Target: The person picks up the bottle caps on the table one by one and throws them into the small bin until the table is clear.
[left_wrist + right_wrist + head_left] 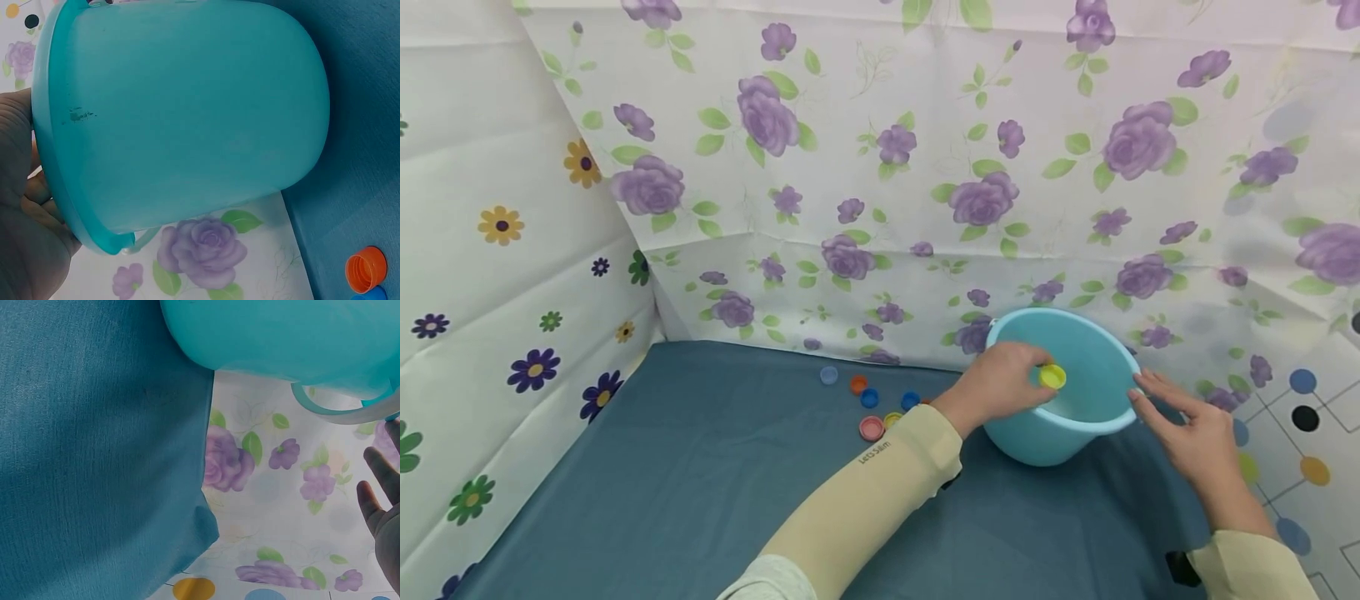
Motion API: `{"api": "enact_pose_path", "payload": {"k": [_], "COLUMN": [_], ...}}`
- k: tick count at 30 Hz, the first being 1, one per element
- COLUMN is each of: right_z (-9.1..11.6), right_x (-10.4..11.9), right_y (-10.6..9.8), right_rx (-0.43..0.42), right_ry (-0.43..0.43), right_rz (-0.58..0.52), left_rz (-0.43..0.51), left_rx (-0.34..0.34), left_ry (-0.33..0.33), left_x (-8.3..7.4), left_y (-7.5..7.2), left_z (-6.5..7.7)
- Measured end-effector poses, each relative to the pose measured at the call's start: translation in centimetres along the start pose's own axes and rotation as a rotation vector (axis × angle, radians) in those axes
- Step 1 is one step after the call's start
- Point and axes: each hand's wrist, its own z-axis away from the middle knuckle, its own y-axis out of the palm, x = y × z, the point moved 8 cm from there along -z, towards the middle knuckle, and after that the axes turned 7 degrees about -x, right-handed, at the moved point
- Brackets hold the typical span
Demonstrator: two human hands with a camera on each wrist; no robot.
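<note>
My left hand (pixel 1003 382) pinches a yellow bottle cap (pixel 1052 377) between thumb and fingers over the mouth of a light blue bucket (pixel 1037 442). In the left wrist view that hand (pixel 28 212) overlaps the rim of the bucket (pixel 200 112), and the cap is hidden. At the bucket's right side, my right hand (pixel 1198 433) touches the rim with fairly straight fingers. Its spread fingers (pixel 381 472) appear at the edge of the right wrist view, near the bucket's handle (pixel 350 416).
Left of the bucket lie several loose caps, among them a pink cap (pixel 871 429), a blue cap (pixel 869 397) and an orange cap (pixel 858 384). Dark blue cloth (pixel 715 483) covers the table. A flowered sheet (pixel 865 208) hangs behind.
</note>
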Motion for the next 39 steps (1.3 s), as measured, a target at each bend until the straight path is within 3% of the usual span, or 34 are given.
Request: {"api": "enact_pose_path", "payload": {"k": [13,19,24,32,39], "right_z": [0.5,0.5,0.5,0.4,0.1], "right_x": [-0.5,-0.6,-0.6,-0.5,-0.4], "right_y": [-0.1,-0.2,0.1,0.2,0.0], "right_rx": [-0.006,-0.009,0.008,-0.014,-0.012], "right_ry": [0.016,0.025,0.033,0.026,0.024], "right_rz": [0.002,-0.006,-0.002,-0.029,-0.051], "left_rz": [-0.002,0.023,0.058,0.043,0.088], "left_rx": [0.021,-0.012,-0.074,-0.193,-0.346], "left_ry": [-0.006,-0.008,-0.011,-0.043,-0.135], "left_x": [-0.1,0.1,0.8,3.3,8.2], "left_y": [0.2,-0.6,-2.2,-6.0,-9.2], "left_z": [0.4,0.7,1.1,2.8,5.6]}}
